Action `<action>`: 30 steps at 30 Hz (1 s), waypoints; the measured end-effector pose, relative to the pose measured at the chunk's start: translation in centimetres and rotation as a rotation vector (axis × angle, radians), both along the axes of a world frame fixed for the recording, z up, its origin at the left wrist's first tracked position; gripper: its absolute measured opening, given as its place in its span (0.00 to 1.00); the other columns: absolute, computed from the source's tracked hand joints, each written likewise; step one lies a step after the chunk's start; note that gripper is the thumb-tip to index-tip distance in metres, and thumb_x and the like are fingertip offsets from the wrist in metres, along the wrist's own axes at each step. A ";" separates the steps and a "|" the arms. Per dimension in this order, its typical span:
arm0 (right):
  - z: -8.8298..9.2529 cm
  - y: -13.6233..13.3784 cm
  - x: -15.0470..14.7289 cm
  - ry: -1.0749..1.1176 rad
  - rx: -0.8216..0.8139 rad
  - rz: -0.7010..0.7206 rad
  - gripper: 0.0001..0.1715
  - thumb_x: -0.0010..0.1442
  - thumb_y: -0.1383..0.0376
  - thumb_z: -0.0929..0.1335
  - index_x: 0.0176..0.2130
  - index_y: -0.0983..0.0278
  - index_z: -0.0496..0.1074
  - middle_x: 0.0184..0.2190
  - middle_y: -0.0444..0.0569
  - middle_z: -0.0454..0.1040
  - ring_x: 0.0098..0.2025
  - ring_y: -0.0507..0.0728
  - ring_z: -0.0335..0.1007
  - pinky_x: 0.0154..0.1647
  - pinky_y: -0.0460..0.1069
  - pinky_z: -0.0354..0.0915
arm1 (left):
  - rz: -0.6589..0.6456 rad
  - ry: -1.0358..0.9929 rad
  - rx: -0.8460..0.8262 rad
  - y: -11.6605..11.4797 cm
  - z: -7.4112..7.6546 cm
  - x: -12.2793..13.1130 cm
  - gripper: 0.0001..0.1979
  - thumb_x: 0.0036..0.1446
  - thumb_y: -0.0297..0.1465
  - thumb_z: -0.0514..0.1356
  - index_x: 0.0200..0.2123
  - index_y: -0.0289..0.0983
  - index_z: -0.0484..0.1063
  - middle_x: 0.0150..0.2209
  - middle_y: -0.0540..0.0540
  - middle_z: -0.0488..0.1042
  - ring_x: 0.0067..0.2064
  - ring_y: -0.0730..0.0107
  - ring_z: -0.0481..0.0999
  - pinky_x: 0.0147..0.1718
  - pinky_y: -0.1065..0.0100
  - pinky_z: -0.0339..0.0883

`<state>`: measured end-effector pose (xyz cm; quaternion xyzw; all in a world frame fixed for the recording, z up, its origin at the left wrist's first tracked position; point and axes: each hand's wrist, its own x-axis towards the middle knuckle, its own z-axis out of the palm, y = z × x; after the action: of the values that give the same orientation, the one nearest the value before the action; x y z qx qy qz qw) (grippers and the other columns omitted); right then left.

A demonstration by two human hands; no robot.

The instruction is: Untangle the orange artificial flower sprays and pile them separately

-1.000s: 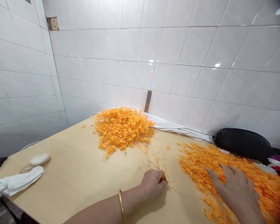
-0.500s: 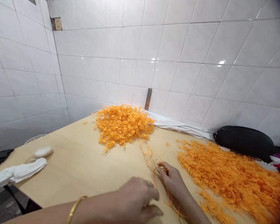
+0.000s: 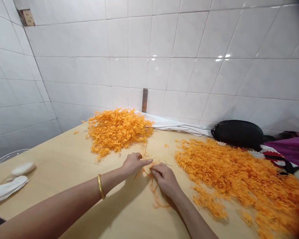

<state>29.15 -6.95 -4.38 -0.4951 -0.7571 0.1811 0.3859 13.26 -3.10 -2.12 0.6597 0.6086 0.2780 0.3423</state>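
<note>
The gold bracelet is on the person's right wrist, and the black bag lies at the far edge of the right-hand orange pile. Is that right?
Not quite: the head view shows the gold bracelet on the wrist of the left hand, not the right. The black bag does lie at the far edge of the right-hand orange pile.

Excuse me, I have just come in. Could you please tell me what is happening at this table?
A person is handling thin orange strands over the table. The right hand pinches them, and the left hand is close beside it; its exact grip is unclear. One orange heap lies near the tiled wall, and a wider orange spread lies to the right, in front of a black case.
</note>
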 end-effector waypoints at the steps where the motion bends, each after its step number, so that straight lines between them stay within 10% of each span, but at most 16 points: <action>1: 0.0 -0.1 -0.1 -0.056 0.013 0.033 0.12 0.53 0.67 0.60 0.29 0.61 0.72 0.26 0.46 0.69 0.32 0.53 0.62 0.32 0.46 0.55 | 0.024 0.081 0.039 0.7 -0.3 0.5 0.18 0.35 0.43 0.59 0.26 0.34 0.66 0.24 0.49 0.66 0.27 0.71 0.64 0.22 0.73 0.51; 7: -0.3 -0.2 0.0 -0.081 0.016 0.051 0.15 0.53 0.70 0.58 0.26 0.62 0.71 0.22 0.45 0.69 0.28 0.51 0.62 0.29 0.45 0.55 | -0.060 0.300 0.130 2.4 -0.7 1.4 0.02 0.35 0.24 0.55 0.18 0.35 0.64 0.21 0.50 0.65 0.26 0.72 0.64 0.21 0.74 0.51; 16: 0.4 0.1 0.0 0.309 0.057 0.091 0.15 0.51 0.70 0.58 0.33 0.65 0.72 0.29 0.49 0.70 0.32 0.52 0.65 0.33 0.46 0.60 | -0.106 0.001 -0.065 0.7 2.6 -3.3 0.02 0.40 0.27 0.54 0.22 0.34 0.63 0.14 0.54 0.62 0.14 0.80 0.60 0.14 0.77 0.50; 22: -0.9 1.4 0.8 0.198 0.079 -0.177 0.14 0.50 0.68 0.59 0.33 0.66 0.71 0.30 0.50 0.69 0.34 0.54 0.65 0.38 0.49 0.59 | -0.196 -0.084 -0.092 0.1 4.4 -7.3 0.04 0.39 0.27 0.55 0.23 0.33 0.65 0.15 0.52 0.65 0.14 0.80 0.61 0.13 0.76 0.52; 30: -1.2 1.8 1.1 0.036 0.015 -0.164 0.14 0.51 0.64 0.58 0.33 0.64 0.69 0.31 0.48 0.69 0.34 0.55 0.65 0.36 0.50 0.59 | -0.210 -0.051 -0.137 -0.8 5.3 -9.3 0.05 0.37 0.27 0.54 0.22 0.33 0.67 0.15 0.52 0.66 0.15 0.80 0.61 0.13 0.77 0.52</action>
<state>30.24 -5.14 -5.61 -0.5492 -0.7084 0.1521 0.4165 3.93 -3.85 3.18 0.6876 0.5447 0.2149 0.4294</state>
